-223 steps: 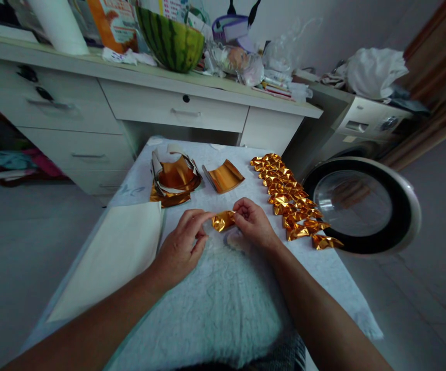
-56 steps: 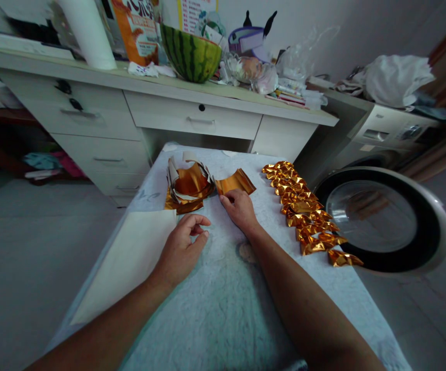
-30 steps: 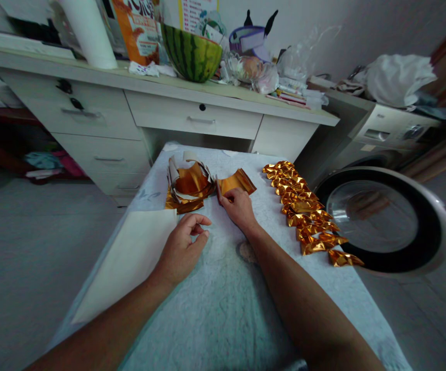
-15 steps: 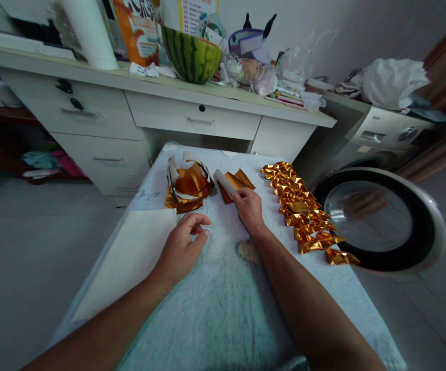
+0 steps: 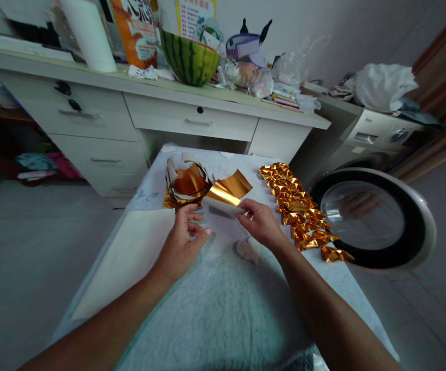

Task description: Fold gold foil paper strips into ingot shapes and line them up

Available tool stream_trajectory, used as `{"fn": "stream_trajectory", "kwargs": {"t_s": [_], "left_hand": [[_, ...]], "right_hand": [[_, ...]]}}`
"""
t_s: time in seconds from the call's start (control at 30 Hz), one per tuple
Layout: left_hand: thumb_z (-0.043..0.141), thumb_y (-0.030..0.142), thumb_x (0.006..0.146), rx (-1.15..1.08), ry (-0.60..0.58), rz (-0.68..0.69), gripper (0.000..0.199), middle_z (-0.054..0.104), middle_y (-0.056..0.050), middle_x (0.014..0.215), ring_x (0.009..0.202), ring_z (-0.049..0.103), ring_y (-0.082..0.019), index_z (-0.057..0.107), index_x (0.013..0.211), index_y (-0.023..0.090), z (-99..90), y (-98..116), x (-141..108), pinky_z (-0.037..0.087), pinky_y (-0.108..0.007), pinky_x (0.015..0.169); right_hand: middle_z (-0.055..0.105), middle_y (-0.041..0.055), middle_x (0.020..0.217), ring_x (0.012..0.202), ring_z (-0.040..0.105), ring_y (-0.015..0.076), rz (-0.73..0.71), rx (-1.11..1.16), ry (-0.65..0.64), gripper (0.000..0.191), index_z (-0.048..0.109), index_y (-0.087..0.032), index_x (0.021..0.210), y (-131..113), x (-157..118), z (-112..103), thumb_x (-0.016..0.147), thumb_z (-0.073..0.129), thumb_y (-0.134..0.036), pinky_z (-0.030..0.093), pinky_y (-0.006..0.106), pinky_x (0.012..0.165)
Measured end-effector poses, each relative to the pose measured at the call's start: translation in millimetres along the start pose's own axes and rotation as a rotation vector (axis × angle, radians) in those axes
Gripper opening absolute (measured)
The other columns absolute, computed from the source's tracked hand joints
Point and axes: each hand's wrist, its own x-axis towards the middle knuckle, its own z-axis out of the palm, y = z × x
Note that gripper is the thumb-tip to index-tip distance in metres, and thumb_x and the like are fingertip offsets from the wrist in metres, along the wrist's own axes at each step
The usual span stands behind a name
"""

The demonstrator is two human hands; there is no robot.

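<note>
Foil sheet point(image 5: 223, 195), smooth gold with a pale underside, bows above the table point(image 5: 215, 293), its right end pinched in the right hand point(image 5: 260, 222); the left hand's point(image 5: 182, 242) grip, half open, holds nothing near a curled foil stack point(image 5: 187, 183).

Bright shine on the gold sheet point(image 5: 223, 192), foil-smooth on its face, matt and papery behind! The folded gold pieces point(image 5: 296, 206) glitter, glossy and crinkled; the cream sheet point(image 5: 130, 257) is plain matt paper; the tablecloth point(image 5: 223, 309) looks like soft, faintly rippled cloth.
</note>
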Motion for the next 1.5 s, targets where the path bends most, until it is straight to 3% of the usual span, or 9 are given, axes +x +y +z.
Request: {"fn": "stream_trajectory", "kwargs": {"t_s": [0.13,0.3,0.47,0.7,0.8,0.9,1.13,1.33,1.5], "left_hand": [[0.069,0.031,0.075,0.100,0.077,0.057,0.067,0.041,-0.008,0.132,0.090,0.058,-0.015,0.038,0.134,0.027,-0.9,0.0,0.6,0.050,-0.029,0.071],[0.060,0.025,0.079,0.261,-0.084,0.126,0.017,0.058,-0.004,0.101,0.085,0.057,-0.018,0.065,0.094,0.020,-7.3,5.4,3.9,0.049,-0.031,0.075],[0.057,0.021,0.080,0.205,-0.114,0.156,0.012,0.061,-0.003,0.101,0.097,0.060,-0.021,0.064,0.089,0.021,-7.7,6.2,4.3,0.048,-0.033,0.084],[0.055,0.013,0.077,0.143,-0.127,0.230,0.011,0.063,-0.002,0.098,0.101,0.060,-0.019,0.061,0.078,0.022,-5.8,7.5,1.0,0.045,-0.034,0.092],[0.051,0.006,0.072,0.113,-0.168,0.266,0.020,0.063,-0.003,0.101,0.102,0.059,-0.019,0.062,0.079,0.022,-5.7,10.6,-1.1,0.045,-0.034,0.094],[0.046,0.004,0.071,0.076,-0.229,0.286,0.026,0.063,-0.004,0.101,0.102,0.060,-0.019,0.063,0.080,0.022,-6.0,15.0,-4.1,0.046,-0.033,0.091],[0.043,0.025,0.092,-0.044,-0.182,0.140,0.022,0.063,-0.007,0.111,0.112,0.057,-0.023,0.064,0.097,0.023,-7.6,18.0,-9.2,0.045,-0.038,0.096],[0.066,0.032,0.080,-0.041,-0.113,-0.021,0.054,0.061,-0.003,0.110,0.064,0.055,-0.011,0.042,0.128,0.026,-3.2,10.2,-6.5,0.047,-0.026,0.060],[0.058,0.027,0.080,0.332,-0.190,-0.015,0.014,0.056,0.004,0.070,0.052,0.047,-0.010,0.062,0.091,0.020,-3.4,9.2,-1.5,0.035,-0.023,0.050]], "right_hand": [[0.059,-0.0036,0.069,0.065,0.054,0.0126,-0.048,0.037,-0.101,0.009,0.063,-0.020,0.079,-0.9,-19.2,1.4,0.078,0.057,-0.014,0.038,0.022,0.065],[0.057,-0.0033,0.071,0.069,0.052,0.0133,-0.049,0.177,-0.139,0.006,0.062,-0.021,0.082,9.1,-27.0,7.8,0.080,0.058,-0.017,0.039,0.023,0.067],[0.061,0.0003,0.083,0.077,0.055,0.0151,-0.056,0.387,-0.239,0.015,0.065,-0.022,0.091,16.0,-29.0,1.0,0.084,0.062,-0.034,0.043,0.025,0.070],[0.063,0.0052,0.104,0.069,0.055,0.0122,0.245,0.512,0.057,0.041,0.057,-0.022,0.109,30.4,-22.2,7.4,0.076,0.068,-0.043,0.041,0.023,0.057],[0.064,0.0000,0.085,0.053,0.048,0.0081,0.351,0.755,-0.040,0.052,0.054,-0.021,0.112,32.9,-20.6,11.7,0.067,0.076,-0.038,0.032,0.020,0.047],[0.055,-0.0064,0.061,0.043,0.036,0.0047,0.376,0.888,-0.119,0.035,0.058,-0.018,0.089,30.2,-20.9,10.7,0.066,0.077,-0.037,0.021,0.019,0.042],[0.043,-0.0090,0.047,0.040,0.031,0.0044,0.361,0.901,-0.044,0.028,0.056,-0.018,0.070,24.5,-21.1,7.4,0.069,0.075,-0.038,0.018,0.019,0.041],[0.053,-0.0063,0.050,0.041,0.041,0.0060,0.314,0.922,0.031,0.029,0.060,-0.018,0.076,24.0,-21.3,6.6,0.069,0.077,-0.041,0.028,0.018,0.040],[0.062,-0.0021,0.057,0.049,0.053,0.0092,0.252,0.945,0.056,0.028,0.063,-0.017,0.076,25.7,-21.1,4.3,0.071,0.078,-0.040,0.039,0.019,0.046]]}}
